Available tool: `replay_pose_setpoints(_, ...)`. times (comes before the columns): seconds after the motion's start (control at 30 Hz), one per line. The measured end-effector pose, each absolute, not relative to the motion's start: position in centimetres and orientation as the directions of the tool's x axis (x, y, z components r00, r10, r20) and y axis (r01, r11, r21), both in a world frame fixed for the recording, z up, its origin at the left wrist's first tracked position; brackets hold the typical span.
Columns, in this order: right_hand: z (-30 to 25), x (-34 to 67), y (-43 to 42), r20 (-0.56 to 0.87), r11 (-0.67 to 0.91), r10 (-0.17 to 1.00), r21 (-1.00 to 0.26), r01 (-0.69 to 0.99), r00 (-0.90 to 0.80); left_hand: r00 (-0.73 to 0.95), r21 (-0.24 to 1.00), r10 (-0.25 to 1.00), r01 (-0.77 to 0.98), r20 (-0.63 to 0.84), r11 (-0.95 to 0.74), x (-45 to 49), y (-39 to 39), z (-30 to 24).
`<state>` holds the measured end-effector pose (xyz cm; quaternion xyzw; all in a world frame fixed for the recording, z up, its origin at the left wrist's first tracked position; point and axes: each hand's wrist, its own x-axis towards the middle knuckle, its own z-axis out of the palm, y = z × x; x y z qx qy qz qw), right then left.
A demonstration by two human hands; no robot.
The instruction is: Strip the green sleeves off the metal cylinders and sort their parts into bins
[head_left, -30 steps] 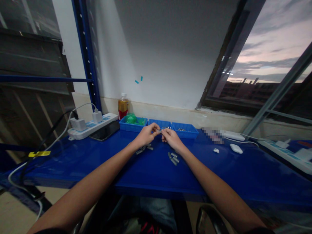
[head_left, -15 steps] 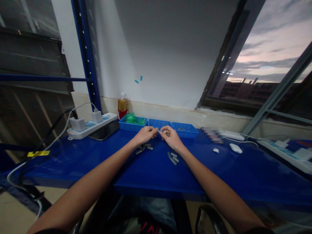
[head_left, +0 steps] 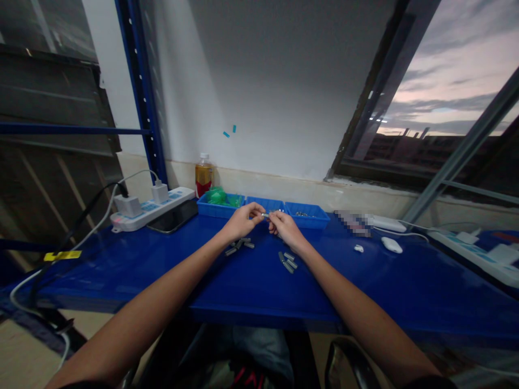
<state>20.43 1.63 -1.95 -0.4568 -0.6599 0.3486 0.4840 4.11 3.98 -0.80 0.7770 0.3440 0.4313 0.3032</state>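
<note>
Between my two hands is a small silvery metal piece (head_left: 265,215), lying roughly level. My left hand (head_left: 245,220) pinches its left end between thumb and fingertips. The fingers of my right hand (head_left: 284,228) are closed around its right end and hide part of it. Below my left wrist lies a loose group of short metal cylinders (head_left: 231,251) on the blue table. A second group of similar cylinders (head_left: 290,264) lies under my right wrist. Just behind my hands stands a blue bin (head_left: 259,201), partly covered by my fingers.
Left of it, a blue bin (head_left: 208,209) holds green material; the right bin (head_left: 320,220) holds small metal parts. Behind them stands a bottle (head_left: 204,175). A phone (head_left: 172,217) and power strip (head_left: 138,216) lie left; a white earbud case (head_left: 391,245) and earbud (head_left: 359,248) lie right.
My left fingers have lifted and opened a little, and the metal piece now shows more between my hands. My right hand has turned slightly over it. The cylinders on the table have not moved.
</note>
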Motion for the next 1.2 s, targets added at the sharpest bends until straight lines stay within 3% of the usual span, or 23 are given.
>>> replay_pose_setpoints(0.1,-1.5,20.4,1.2,0.311,0.324,0.946,-0.916,0.237,-0.090,0.383,0.784,0.814,0.283,0.436,-0.553,4.1,4.0,-0.9)
replay_pose_setpoints(0.2,-1.3,20.3,0.9,0.297,0.308,0.951,-0.924,0.225,-0.083,0.362,0.840,0.877,0.321,0.317,-0.436,4.0,3.8,-0.8)
replay_pose_setpoints(0.43,-1.9,20.3,1.2,0.420,0.443,0.896,-0.874,0.202,-0.148,0.338,0.900,0.927,0.334,0.164,-0.280,4.1,3.4,-0.7)
replay_pose_setpoints(0.63,-1.6,20.2,0.9,0.432,0.456,0.888,-0.868,0.195,-0.154,0.334,0.909,0.922,0.291,0.195,-0.298,4.1,2.7,0.0)
replay_pose_setpoints(0.8,-1.5,20.1,1.0,0.356,0.368,0.930,-0.905,0.211,-0.095,0.301,0.924,0.912,0.176,0.278,-0.340,4.1,2.4,0.6)
replay_pose_setpoints(0.97,-2.0,20.4,1.7,0.297,0.327,0.943,-0.911,0.253,-0.148,0.331,0.921,0.889,0.120,0.316,-0.372,4.2,2.7,0.3)
replay_pose_setpoints(1.1,-1.8,20.3,1.6,0.298,0.323,0.945,-0.915,0.242,-0.135,0.380,0.893,0.860,0.157,0.341,-0.423,4.2,3.4,-0.3)
replay_pose_setpoints(1.2,-1.8,20.7,1.7,0.336,0.349,0.937,-0.895,0.278,-0.095,0.419,0.807,0.838,0.321,0.349,-0.496,3.7,3.7,-0.6)
